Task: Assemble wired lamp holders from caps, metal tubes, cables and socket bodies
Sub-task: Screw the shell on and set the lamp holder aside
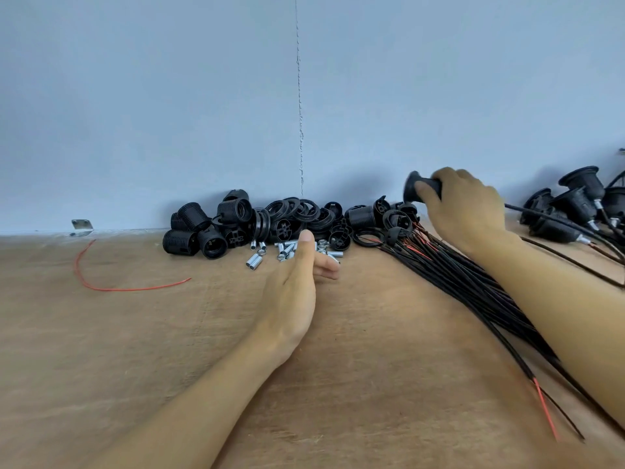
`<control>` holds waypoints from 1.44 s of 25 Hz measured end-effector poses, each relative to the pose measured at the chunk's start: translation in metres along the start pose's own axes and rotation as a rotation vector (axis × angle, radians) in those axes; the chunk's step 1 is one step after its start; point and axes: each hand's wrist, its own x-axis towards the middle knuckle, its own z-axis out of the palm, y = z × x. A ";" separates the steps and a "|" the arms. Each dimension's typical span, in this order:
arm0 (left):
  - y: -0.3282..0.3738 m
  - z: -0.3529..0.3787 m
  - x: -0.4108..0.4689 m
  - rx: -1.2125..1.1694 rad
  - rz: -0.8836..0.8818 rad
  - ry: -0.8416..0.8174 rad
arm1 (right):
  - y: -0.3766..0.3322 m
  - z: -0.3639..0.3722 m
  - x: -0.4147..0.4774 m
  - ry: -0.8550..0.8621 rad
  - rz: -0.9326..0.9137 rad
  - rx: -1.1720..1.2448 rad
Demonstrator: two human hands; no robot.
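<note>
My right hand grips a black wired lamp holder, held above the table with its cable trailing off to the right. My left hand is open, fingers straight, just in front of several small metal tubes lying on the wooden table. Behind the tubes sits a pile of black caps and rings. Threaded black socket bodies are heaped to its left. A bundle of black cables with red inner wires runs under my right forearm toward the near right corner.
Several finished lamp holders with cables lie at the far right. A loose red wire curves on the table at the left. A small metal bracket sits at the wall base. A blue-grey wall closes the back.
</note>
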 end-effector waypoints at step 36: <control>0.007 -0.027 -0.004 1.017 0.094 0.223 | -0.087 0.029 -0.084 -0.325 -0.323 0.425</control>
